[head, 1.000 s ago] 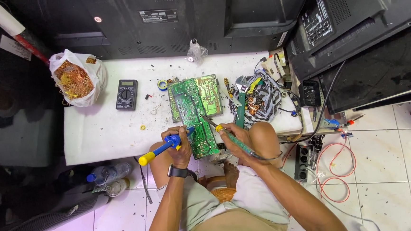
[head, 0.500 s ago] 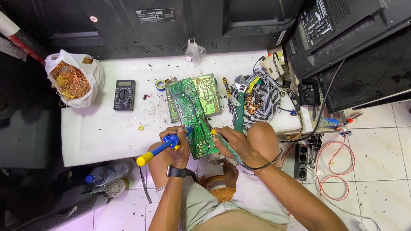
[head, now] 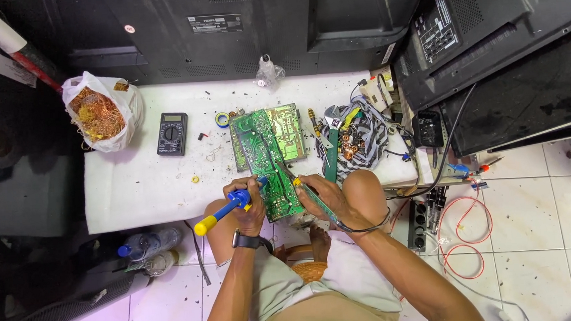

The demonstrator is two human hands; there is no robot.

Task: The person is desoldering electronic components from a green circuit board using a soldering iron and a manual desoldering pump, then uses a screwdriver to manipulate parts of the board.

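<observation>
A long green circuit board (head: 267, 158) lies on the low white table (head: 142, 186), its near end over the front edge. My left hand (head: 248, 202) grips a blue-and-yellow desoldering pump (head: 226, 209), tip pointing at the board's near end. My right hand (head: 320, 195) holds a green-handled soldering iron (head: 307, 191), its tip touching the board close to the pump's tip. The iron's black cord loops back over my right knee. A second green board (head: 287, 130) lies under and beside the first.
A black multimeter (head: 172, 133) and a white bag of copper scrap (head: 101, 112) sit at the left. A tangle of wires, coils and a wrench (head: 350, 137) lies to the right. Black television backs (head: 257, 23) wall in the far and right sides. A power strip (head: 418, 222) and red cable lie on the tiled floor.
The view has shifted slightly. Both hands stay at the board's near end with the same tools; the iron's tip has moved a little closer to the pump.
</observation>
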